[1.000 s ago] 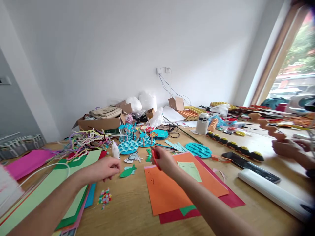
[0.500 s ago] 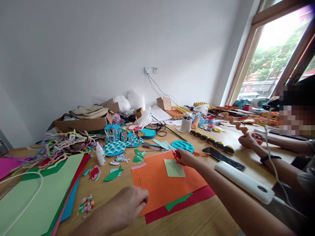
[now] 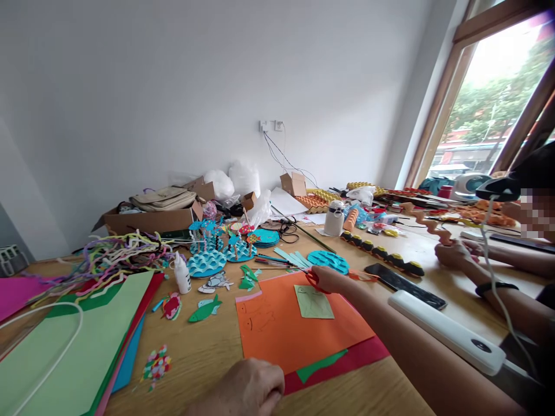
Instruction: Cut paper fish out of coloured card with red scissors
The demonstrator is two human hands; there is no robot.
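My right hand (image 3: pixel 327 279) is closed around the red handles of a pair of scissors (image 3: pixel 310 279) at the far edge of an orange sheet (image 3: pixel 277 341). The blades point left toward the pens and are hard to make out. Under that hand lies a pale green paper piece (image 3: pixel 315 309) with a pencilled drawing. Fish outlines are drawn on the orange sheet's left part. My left hand (image 3: pixel 254 386) is curled shut at the sheet's near edge, with nothing visible in its fingers. A red sheet (image 3: pixel 359 366) and a green paper scrap (image 3: pixel 323 364) lie beside it.
Left are coloured sheets (image 3: pixel 99 341), a glue bottle (image 3: pixel 182 274) and cut paper fish (image 3: pixel 205 309). Blue egg-tray discs (image 3: pixel 207 263) stand behind. To the right lie a phone (image 3: pixel 405 286) and a white power bank (image 3: pixel 446 332). Another person's hands (image 3: pixel 455 253) hold an orange cardboard strip.
My left hand has moved right and down to the orange sheet's near edge. The right hand still holds the scissors. The view has shifted slightly.
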